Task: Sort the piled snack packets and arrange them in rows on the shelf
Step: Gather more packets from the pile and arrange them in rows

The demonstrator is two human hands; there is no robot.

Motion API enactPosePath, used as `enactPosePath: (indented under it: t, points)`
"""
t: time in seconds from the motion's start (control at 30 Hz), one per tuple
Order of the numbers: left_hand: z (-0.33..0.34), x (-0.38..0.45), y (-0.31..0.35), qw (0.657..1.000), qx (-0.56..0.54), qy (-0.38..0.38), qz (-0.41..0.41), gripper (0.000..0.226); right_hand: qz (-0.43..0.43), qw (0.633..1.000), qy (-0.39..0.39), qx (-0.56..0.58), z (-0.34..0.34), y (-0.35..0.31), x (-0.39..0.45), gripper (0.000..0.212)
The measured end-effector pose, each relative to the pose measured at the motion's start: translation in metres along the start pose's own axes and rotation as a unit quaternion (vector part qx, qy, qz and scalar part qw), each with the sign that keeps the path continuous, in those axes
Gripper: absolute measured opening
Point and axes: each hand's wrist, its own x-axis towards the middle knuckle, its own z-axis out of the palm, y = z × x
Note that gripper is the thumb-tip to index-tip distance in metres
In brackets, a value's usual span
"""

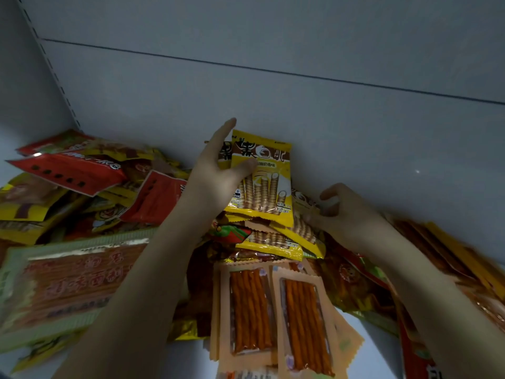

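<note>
My left hand (pixel 218 170) holds a yellow wafer-roll packet (pixel 266 184) upright against the shelf's back wall, thumb across its front, fingers behind it; a second similar packet seems to stand behind it. My right hand (pixel 347 214) reaches in from the right with curled fingers and touches another yellow wafer-roll packet (pixel 303 228) lying in the pile; I cannot tell if it grips it. More yellow packets (pixel 270 246) lie under the upright one.
Mixed snack packets cover the shelf: red packets (pixel 68 173) at the left, a large green-edged packet (pixel 68 280) at the front left, two peach packets of orange sticks (pixel 276 315) at the front, orange packets (pixel 437 253) at the right. The grey back wall (pixel 300 105) stands behind.
</note>
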Motion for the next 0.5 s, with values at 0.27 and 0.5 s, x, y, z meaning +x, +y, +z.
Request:
enactPosePath:
  t: [0.27,0.5]
  points:
    - [-0.003,0.002,-0.005,0.999,-0.019,-0.030,-0.030,0.034,-0.032,0.973,0.066,0.221,-0.036,-0.002,0.000,0.030]
    - [0.002,-0.001,0.001,1.000,-0.011,0.006,-0.018,0.019,-0.037,0.931,0.078,0.354,-0.046,-0.008,-0.008,0.027]
